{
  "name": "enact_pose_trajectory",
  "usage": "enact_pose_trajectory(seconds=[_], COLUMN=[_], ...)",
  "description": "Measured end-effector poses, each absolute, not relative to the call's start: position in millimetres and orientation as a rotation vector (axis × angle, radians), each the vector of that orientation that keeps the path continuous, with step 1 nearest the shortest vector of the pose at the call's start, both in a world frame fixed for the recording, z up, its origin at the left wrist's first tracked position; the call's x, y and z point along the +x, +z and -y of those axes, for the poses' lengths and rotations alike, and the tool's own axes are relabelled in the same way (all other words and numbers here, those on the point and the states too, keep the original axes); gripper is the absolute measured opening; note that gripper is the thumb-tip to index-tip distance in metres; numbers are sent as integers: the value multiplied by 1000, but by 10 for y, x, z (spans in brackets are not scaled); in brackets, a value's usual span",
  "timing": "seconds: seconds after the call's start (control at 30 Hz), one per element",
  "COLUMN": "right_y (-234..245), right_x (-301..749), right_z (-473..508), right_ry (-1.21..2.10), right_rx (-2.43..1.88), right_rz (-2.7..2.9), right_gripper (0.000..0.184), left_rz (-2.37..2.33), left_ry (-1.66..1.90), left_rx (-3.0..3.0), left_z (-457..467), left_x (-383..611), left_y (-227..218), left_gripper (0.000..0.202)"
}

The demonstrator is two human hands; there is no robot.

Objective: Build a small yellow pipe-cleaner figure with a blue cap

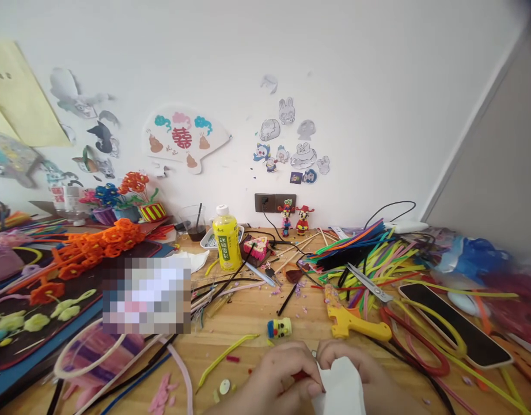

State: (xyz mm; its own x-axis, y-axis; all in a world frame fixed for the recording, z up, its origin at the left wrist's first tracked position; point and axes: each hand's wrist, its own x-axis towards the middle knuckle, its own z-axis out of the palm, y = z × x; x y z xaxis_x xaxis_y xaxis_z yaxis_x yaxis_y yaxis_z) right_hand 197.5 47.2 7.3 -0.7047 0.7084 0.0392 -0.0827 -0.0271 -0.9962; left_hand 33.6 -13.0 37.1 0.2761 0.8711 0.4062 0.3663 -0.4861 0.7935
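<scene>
My left hand (283, 377) and my right hand (352, 369) are close together at the bottom of the view, their fingertips pinching a white sheet of paper or tissue (341, 389). A small red piece (299, 376) shows at my left fingers, but I cannot tell what it is. Just beyond my hands, a small yellow-and-blue pipe-cleaner figure (279, 327) lies on the wooden table (248, 314). A yellow glue gun (352, 320) rests to the upper right of my right hand, below a pair of steel scissors (369, 283).
A heap of coloured pipe cleaners (360, 259) covers the table's right side. A yellow drink bottle (226, 242) stands at the back. Orange pipe-cleaner flowers (101, 248) lie on a dark board at left. A blurred patch hides part of the table.
</scene>
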Motion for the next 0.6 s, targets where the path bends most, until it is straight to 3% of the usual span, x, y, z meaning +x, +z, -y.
enact_pose_trajectory(seconds=[0.4, 0.6], right_y=[247, 153], right_x=[1978, 2002], right_z=[-420, -446], right_ry=[1986, 1906], right_rx=[-598, -702], right_rz=[1602, 1548], right_gripper=[10, 7], left_rz=[-1154, -1143], left_ry=[1049, 1095], left_rx=[1936, 1938], left_z=[131, 113], left_x=[323, 317], left_y=[429, 439], left_gripper=[29, 27])
